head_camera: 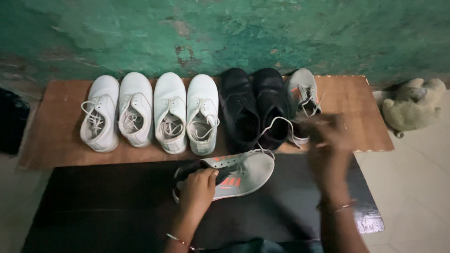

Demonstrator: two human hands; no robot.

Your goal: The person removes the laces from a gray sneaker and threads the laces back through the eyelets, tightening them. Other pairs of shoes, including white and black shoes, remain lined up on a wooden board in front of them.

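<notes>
A grey sneaker with orange marks (239,173) lies on its side on a black mat (93,201). My left hand (199,187) grips its heel and collar. My right hand (328,136), blurred with motion, is raised to the right and pulls the sneaker's white lace (276,122) taut. The matching grey sneaker (302,93) stands on a brown board (56,126) against the wall, just behind my right hand.
On the brown board stand several white lace-up shoes (150,112) in a row and a pair of black shoes (255,105). A green painted wall (225,33) rises behind. A pale stuffed toy (415,105) lies at the right. A dark object (11,119) sits at the left edge.
</notes>
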